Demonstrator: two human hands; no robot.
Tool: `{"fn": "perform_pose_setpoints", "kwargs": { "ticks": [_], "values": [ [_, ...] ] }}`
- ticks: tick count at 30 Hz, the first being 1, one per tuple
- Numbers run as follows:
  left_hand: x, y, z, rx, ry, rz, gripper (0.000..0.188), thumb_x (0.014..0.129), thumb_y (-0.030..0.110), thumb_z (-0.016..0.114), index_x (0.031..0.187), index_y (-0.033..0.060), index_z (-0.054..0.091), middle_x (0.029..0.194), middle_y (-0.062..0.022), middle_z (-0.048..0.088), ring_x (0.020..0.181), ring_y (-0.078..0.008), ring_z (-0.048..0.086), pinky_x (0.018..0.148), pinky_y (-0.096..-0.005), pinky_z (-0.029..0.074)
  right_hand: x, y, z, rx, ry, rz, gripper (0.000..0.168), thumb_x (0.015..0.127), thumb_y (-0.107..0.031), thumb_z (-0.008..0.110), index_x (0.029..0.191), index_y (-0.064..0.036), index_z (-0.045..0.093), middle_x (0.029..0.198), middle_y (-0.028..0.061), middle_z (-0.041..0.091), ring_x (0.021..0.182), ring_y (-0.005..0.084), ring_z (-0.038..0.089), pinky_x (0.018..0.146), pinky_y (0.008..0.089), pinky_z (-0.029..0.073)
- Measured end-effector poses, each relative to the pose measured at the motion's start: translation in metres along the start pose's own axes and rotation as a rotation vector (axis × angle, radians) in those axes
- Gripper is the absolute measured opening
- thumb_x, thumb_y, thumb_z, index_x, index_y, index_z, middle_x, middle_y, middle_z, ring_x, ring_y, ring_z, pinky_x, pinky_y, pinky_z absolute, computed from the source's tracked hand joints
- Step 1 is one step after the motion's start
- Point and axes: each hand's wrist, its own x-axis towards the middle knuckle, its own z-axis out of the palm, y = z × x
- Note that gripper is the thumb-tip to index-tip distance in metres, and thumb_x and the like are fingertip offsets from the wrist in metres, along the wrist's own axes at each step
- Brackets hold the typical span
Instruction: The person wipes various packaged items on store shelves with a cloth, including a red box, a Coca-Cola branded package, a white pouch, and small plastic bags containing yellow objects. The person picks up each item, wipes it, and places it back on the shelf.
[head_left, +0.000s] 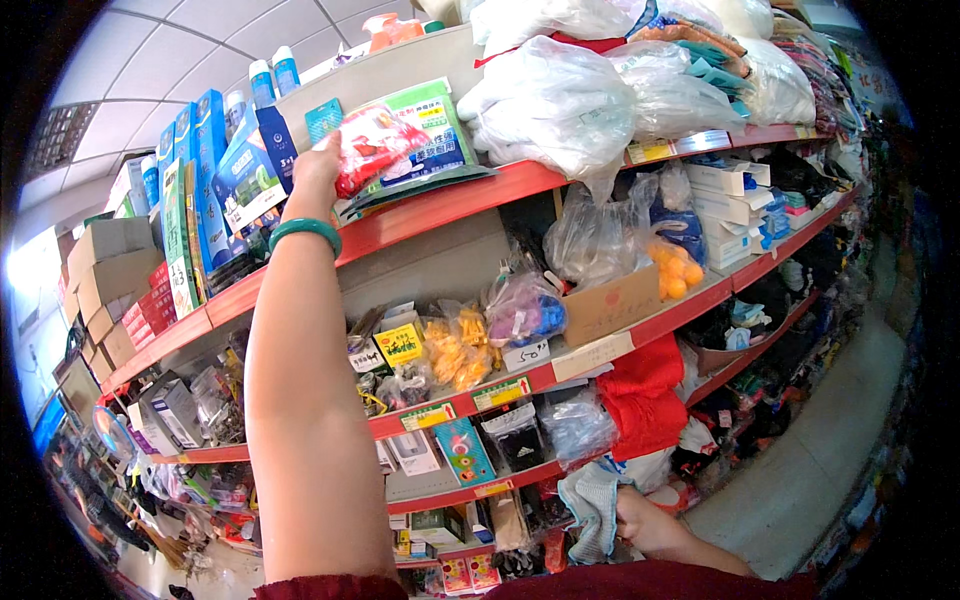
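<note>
My left hand (319, 166), with a green bangle (305, 234) at the wrist, is raised to the upper shelf. Its fingers grip a red and white plastic packet (373, 144) in front of a green and blue flat package (442, 135). Low at the right, my right hand (636, 516) holds a light grey-blue cloth (590, 504) that hangs in folds beside the lower shelves. A red cloth (643, 397) hangs from a shelf just above it.
Full white plastic bags (551, 105) crowd the upper shelf. Blue boxes (214, 180) stand at its left. An open cardboard box (611, 304) and bagged yellow items (457, 349) sit on the middle shelf. At right runs an aisle floor (802, 442); a person (90, 491) is far left.
</note>
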Motion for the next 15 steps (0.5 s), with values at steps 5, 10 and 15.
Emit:
{"fn": "perform_pose_setpoints", "kwargs": {
  "ticks": [5, 10, 15],
  "values": [
    [-0.055, 0.034, 0.004, 0.38, -0.264, -0.006, 0.073, 0.083, 0.049, 0.058, 0.116, -0.0163, 0.048, 0.115, -0.0244, 0.054, 0.104, -0.0294, 0.054, 0.088, -0.0377, 0.041, -0.014, -0.007, 0.003, -0.014, 0.039, -0.035, 0.023, 0.09, -0.024, 0.055, 0.105, -0.007, 0.059, 0.086, 0.0024, 0.062, 0.068, 0.0114, 0.06, 0.056, 0.0268, 0.051],
    [-0.06, 0.031, -0.01, 0.583, -0.363, 0.317, 0.071, 0.083, 0.051, 0.054, 0.118, -0.0102, 0.049, 0.113, -0.0264, 0.056, 0.104, -0.0324, 0.056, 0.085, -0.0377, 0.043, -0.006, 0.002, -0.012, 0.011, 0.0, 0.059, 0.024, 0.089, -0.025, 0.057, 0.107, -0.008, 0.059, 0.089, 0.0018, 0.062, 0.074, 0.0121, 0.06, 0.059, 0.0283, 0.051],
    [-0.068, 0.031, -0.027, 0.753, -0.17, 0.495, 0.073, 0.08, 0.053, 0.056, 0.119, -0.0083, 0.049, 0.115, -0.031, 0.053, 0.109, -0.0381, 0.053, 0.091, -0.0384, 0.042, -0.009, -0.006, 0.013, -0.008, -0.022, 0.033, 0.026, 0.088, -0.026, 0.058, 0.106, -0.008, 0.059, 0.091, 0.0026, 0.063, 0.075, 0.0124, 0.061, 0.058, 0.0281, 0.051]
  ]
}}
